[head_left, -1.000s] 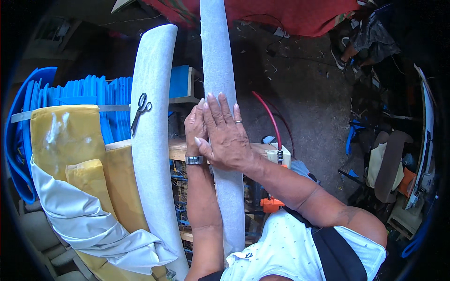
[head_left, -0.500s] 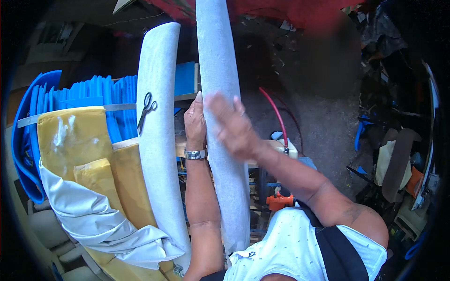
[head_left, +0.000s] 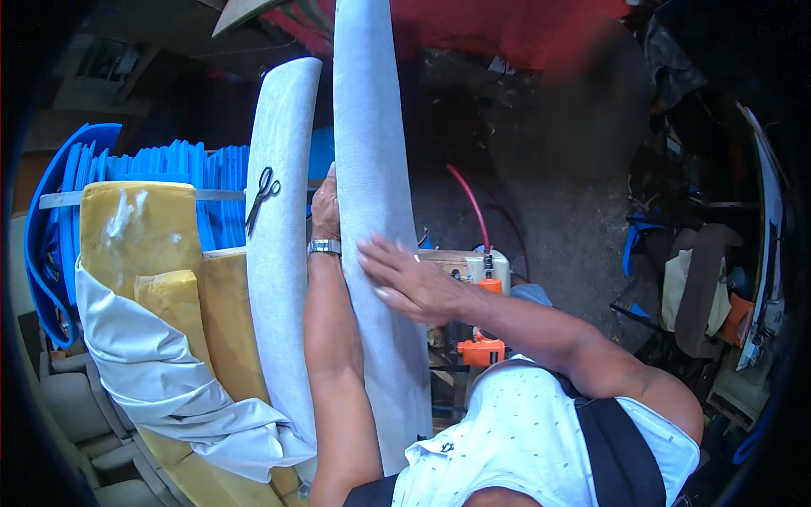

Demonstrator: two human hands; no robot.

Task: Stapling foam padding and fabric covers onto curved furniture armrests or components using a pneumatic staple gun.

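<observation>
A long, light-grey fabric-covered panel (head_left: 369,135) runs upright in front of me, its top beyond the upper edge of the view. Along its left edge is my left hand (head_left: 326,207), a metal-banded watch at the wrist. The thumb points up the edge and the fingers are hidden behind the panel. My right hand (head_left: 414,283) lies on the panel's front lower down, fingers stretched and slightly blurred. To the left stands a second, similar panel (head_left: 283,279), with black scissors (head_left: 263,198) resting on it.
Yellow foam blocks (head_left: 139,224) and a bunched white sheet (head_left: 169,372) sit at left, before a row of blue sheets (head_left: 169,160). An orange tool (head_left: 481,349) with a red hose (head_left: 471,198) is near my right forearm. Scattered scraps and a brown pad (head_left: 703,291) are farther right.
My right hand has slid down the panel toward me, its fingers still outstretched. The panel and my left hand appear shifted left in the view, the left hand still at the panel's edge.
</observation>
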